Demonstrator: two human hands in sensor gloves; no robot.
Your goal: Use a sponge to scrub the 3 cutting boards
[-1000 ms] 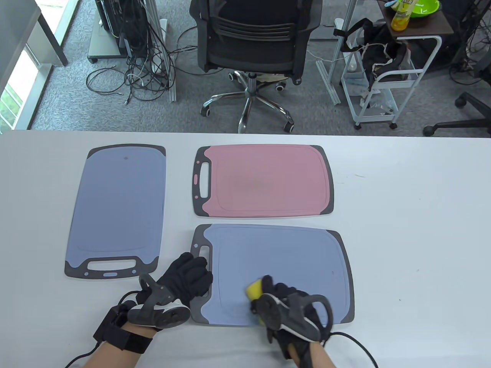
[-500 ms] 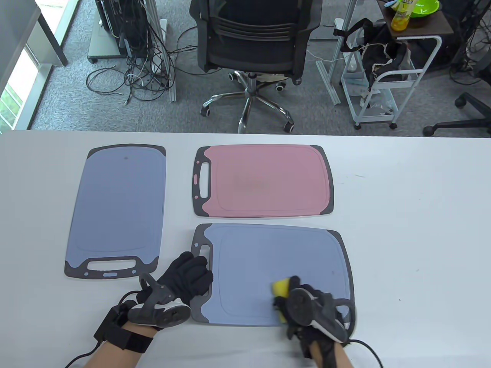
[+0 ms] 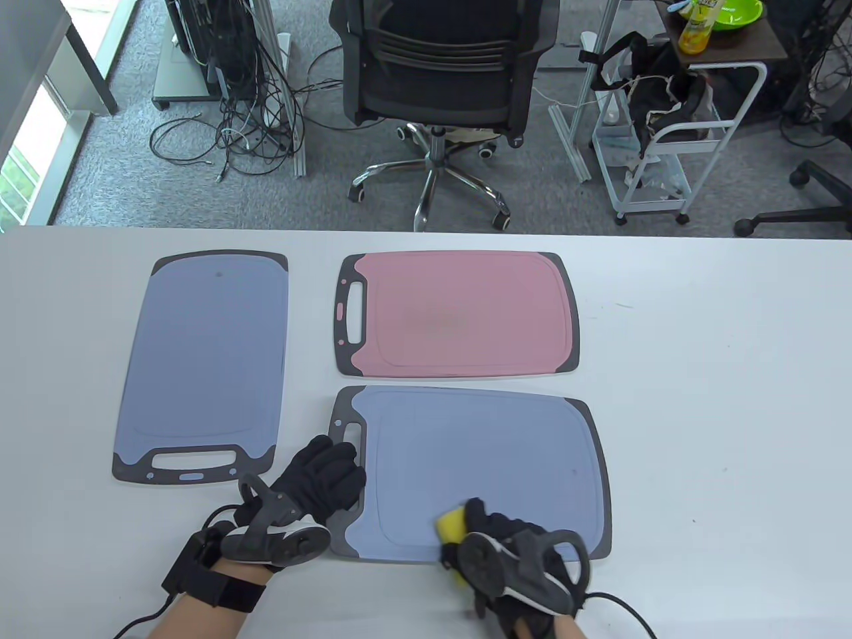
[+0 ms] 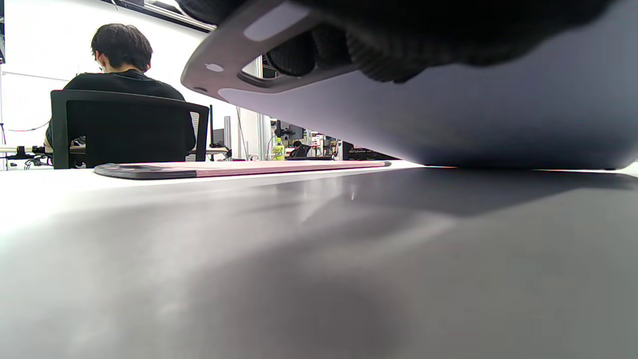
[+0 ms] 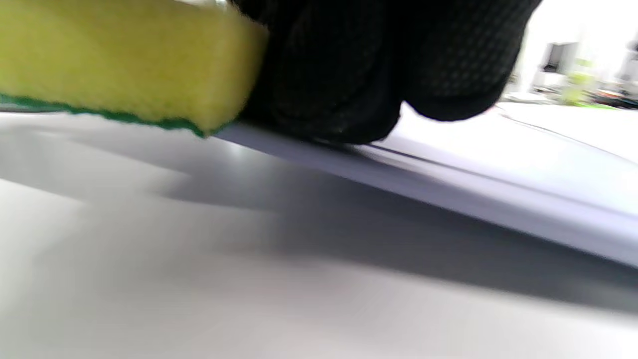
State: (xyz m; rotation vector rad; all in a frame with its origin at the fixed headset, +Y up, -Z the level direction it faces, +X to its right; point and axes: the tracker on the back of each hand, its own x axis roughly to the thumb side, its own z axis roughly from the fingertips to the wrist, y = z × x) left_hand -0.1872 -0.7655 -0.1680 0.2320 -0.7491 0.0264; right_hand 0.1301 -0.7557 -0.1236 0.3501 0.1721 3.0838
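Observation:
Three cutting boards lie on the white table: a blue one (image 3: 206, 359) at the left, a pink one (image 3: 459, 313) at the back, and a second blue one (image 3: 479, 452) nearest me. My left hand (image 3: 336, 466) presses flat on the handle end of the near blue board (image 4: 498, 114); its fingers (image 4: 299, 55) show through the handle slot. My right hand (image 3: 476, 519) grips a yellow sponge (image 3: 451, 524) at that board's front edge. In the right wrist view the sponge (image 5: 124, 65), green side down, sits on the board (image 5: 448, 189) beside my fingers (image 5: 339, 75).
A black office chair (image 3: 442, 66) and a white cart (image 3: 672, 140) stand on the floor beyond the table's far edge. Bare table (image 3: 725, 399) spreads to the right of the boards. A seated person (image 4: 119, 65) shows far off, behind the pink board (image 4: 239, 168).
My right hand swept the sponge to the right along the near board's front, then back to the left. The board shifted slightly. The left hand stayed on the handle end.

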